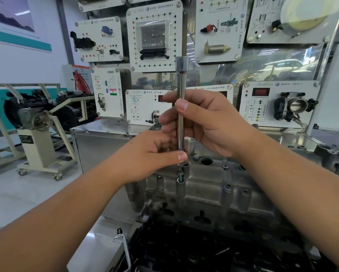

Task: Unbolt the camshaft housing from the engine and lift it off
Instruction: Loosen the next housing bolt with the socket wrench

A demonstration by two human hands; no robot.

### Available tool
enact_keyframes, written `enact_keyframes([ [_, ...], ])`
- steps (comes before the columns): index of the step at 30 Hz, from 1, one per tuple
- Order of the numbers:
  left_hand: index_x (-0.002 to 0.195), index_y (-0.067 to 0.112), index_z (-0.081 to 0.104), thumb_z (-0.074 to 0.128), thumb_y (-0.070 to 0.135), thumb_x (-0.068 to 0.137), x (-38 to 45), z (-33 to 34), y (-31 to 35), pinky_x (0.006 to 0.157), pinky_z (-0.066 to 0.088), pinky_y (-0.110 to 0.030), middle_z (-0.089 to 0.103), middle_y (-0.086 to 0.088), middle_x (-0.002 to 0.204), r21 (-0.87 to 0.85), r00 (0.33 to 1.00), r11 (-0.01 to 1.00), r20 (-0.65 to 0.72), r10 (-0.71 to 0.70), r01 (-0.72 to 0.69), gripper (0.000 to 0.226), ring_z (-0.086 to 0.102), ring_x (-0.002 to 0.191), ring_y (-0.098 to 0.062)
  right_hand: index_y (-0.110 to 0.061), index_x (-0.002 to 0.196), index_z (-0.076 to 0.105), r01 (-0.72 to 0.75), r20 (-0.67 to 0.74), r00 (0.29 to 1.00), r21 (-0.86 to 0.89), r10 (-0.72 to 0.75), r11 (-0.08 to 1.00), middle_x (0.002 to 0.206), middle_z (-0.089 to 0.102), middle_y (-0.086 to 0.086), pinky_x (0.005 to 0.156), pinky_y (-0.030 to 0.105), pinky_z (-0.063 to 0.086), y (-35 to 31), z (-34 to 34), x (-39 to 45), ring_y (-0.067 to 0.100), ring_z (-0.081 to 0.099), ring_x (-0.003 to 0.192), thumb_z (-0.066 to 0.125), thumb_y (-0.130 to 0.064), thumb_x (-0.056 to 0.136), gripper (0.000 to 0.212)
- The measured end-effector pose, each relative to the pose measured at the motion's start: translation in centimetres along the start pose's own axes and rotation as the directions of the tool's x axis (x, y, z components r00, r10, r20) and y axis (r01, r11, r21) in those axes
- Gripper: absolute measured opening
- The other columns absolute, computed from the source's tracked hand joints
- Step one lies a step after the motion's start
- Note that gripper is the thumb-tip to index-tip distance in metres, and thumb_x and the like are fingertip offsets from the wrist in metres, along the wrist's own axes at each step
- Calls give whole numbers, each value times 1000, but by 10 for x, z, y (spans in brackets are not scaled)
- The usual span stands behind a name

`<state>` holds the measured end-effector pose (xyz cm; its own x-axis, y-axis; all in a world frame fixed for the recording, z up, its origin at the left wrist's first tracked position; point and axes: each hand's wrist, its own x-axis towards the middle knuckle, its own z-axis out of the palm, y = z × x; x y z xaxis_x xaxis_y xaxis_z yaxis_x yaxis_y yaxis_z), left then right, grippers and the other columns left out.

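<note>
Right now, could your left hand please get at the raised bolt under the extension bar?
Probably yes: the left hand grips the bar just above the bolt, nothing lies between, though the bar's tip sits on it.

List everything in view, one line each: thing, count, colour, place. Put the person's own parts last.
extension bar: one, silver, upright at centre, its tip on a bolt.
bolt: one, grey with a bluish shank, raised out of its hole under the bar tip.
camshaft housing: one, grey cast metal, lower centre, on the engine.
training panels: several, white, on the rear board.
throttle body: one, black and silver, on the right panel.
steel cabinet: one, silver, behind the housing.
engine stand: one, cream, at left, carrying a dark engine.
left hand: one, its grip round the bar's lower end.
right hand: one, its grip round the bar's middle.
</note>
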<state>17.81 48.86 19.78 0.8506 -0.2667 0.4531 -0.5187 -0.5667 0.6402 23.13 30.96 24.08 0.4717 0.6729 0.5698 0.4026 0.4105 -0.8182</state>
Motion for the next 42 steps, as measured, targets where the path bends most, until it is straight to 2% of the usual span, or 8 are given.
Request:
enact_keyframes([
  [4, 95, 19, 74, 70, 63, 68, 0, 3, -3, 65, 49, -39, 61, -6, 72, -18, 999, 1000, -41, -15, 14, 51, 53, 63, -20, -10, 104, 65, 74, -85, 993, -46, -78, 996, 82, 76, 10, 69, 34, 61, 4, 4, 1, 24, 73, 72, 69, -7, 85, 19],
  [10, 98, 33, 75, 70, 35, 85, -2, 0, 1, 59, 50, -17, 78, -4, 94, -90, 1000, 996, 18, 5, -3, 15, 60, 62, 0, -6, 103, 66, 17, -16, 1000, -38, -17, 999, 87, 76, 10, 70, 31, 60, -1, -1, 0, 22, 74, 78, 61, -8, 92, 13],
  [15, 92, 19, 74, 69, 59, 73, 1, 2, 0, 77, 57, -54, 70, -17, 86, 28, 1000, 1000, -18, 9, -9, 45, 64, 78, -37, -10, 111, 63, 28, -6, 1000, -51, -29, 998, 90, 77, 11, 71, 33, 60, -1, -1, 1, 21, 74, 77, 63, -10, 90, 21],
  [19, 92, 35, 71, 73, 59, 70, -1, 3, -3, 61, 47, -28, 60, 11, 65, 3, 999, 1000, -39, 8, -8, 33, 50, 58, -9, -9, 97, 64, 90, -76, 992, -96, -97, 991, 80, 76, 10, 63, 33, 61, 2, 1, 1, 22, 74, 68, 71, -7, 84, 15],
  [23, 97, 32, 73, 70, 32, 84, -2, 2, 0, 56, 48, -16, 79, 8, 90, -143, 1000, 990, 19, 14, -11, 13, 59, 58, 1, -5, 99, 68, 41, -38, 998, -65, -43, 997, 85, 77, 11, 68, 31, 61, 0, -3, 1, 24, 75, 77, 64, -8, 90, 10],
  [32, 95, 40, 71, 74, 38, 85, 1, 5, -1, 73, 49, -11, 72, 25, 87, -52, 998, 998, 34, 44, -42, 12, 66, 78, 4, -12, 100, 63, 62, -75, 995, -98, -69, 993, 82, 76, 11, 64, 31, 60, 1, 1, 1, 22, 74, 69, 67, -10, 88, 13],
  [38, 98, 29, 77, 68, 31, 88, -1, 0, -1, 61, 49, -18, 77, -1, 92, -178, 999, 984, 42, 24, -16, 14, 59, 62, -4, -10, 109, 67, -3, -17, 1000, -76, 2, 997, 92, 77, 10, 70, 32, 61, -2, -2, 1, 21, 75, 78, 59, -16, 93, 19],
  [42, 94, 29, 73, 69, 27, 87, 1, 2, 1, 79, 50, -13, 75, 20, 91, -140, 998, 990, 55, 34, -26, 9, 68, 84, -1, -10, 116, 63, -2, -8, 1000, -61, 1, 998, 93, 77, 11, 69, 32, 60, 0, -1, 1, 22, 74, 77, 60, -18, 93, 24],
])
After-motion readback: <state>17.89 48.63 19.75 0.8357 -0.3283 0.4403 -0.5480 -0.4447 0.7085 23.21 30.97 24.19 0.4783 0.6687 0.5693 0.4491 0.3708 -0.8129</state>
